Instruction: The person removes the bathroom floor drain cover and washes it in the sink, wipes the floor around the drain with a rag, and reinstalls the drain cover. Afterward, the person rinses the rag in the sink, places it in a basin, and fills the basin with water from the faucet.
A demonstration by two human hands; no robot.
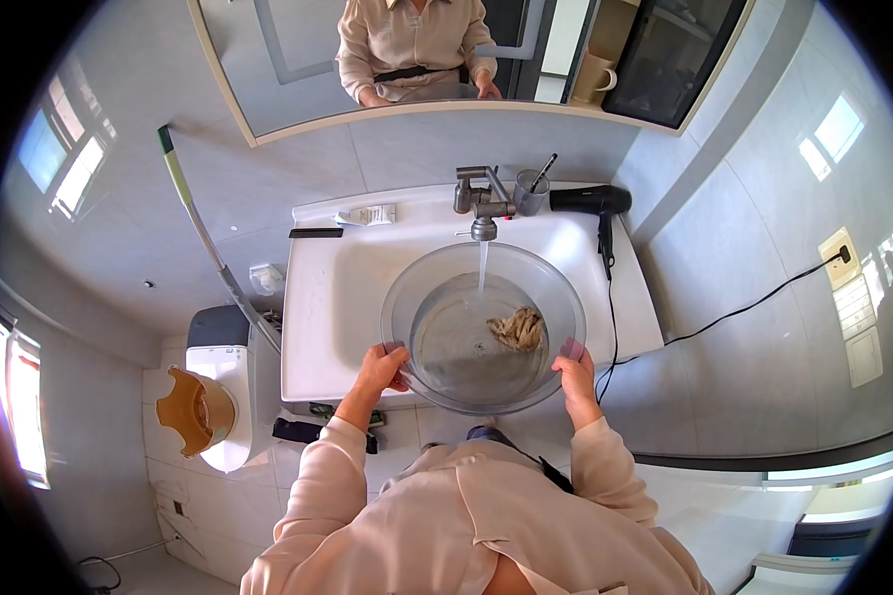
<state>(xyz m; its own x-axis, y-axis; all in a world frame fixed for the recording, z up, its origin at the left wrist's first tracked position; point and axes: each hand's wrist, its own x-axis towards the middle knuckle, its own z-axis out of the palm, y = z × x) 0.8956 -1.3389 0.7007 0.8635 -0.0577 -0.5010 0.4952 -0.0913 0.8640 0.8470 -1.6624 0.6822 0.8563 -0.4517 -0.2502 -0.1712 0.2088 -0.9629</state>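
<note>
Both my hands grip a clear, round basin [432, 372] by its rim, partly over the white sink [352, 288]. My left hand [379, 372] is closed on the rim's left side, thumb on top. On the right side, my right hand [576, 379] pinches the rim in the same way. Inside the basin lies a crumpled brownish cloth [517, 329], right of the middle, with water around it. From the metal faucet [483, 223] a stream of water falls into the basin near its back.
A black hair dryer [595, 201] lies at the sink's back right, its cord running to a wall socket [843, 254]. Beside the faucet stands a cup [531, 193]; a white tube [367, 215] and black comb [316, 233] lie back left. A mop handle [203, 228] leans on the left.
</note>
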